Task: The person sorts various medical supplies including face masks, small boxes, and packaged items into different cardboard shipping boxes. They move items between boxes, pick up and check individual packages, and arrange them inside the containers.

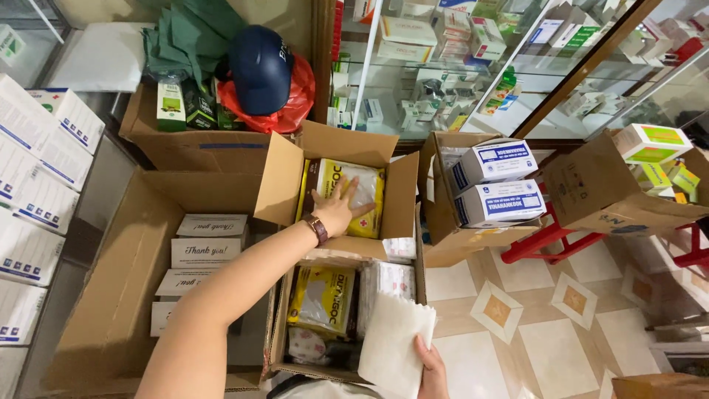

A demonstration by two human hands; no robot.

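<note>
While the left hand (338, 208) presses yellow packets (353, 193), the box (334, 144) stands open.

Both arms are bare, with no sleeves showing. The left hand (336, 210) wears a brown-strapped watch (317, 228); the right hand (430, 369) is ringless.

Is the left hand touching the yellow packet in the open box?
Touching. The head view shows the left hand lying flat, fingers spread, on the yellow packet inside the open box.
</note>
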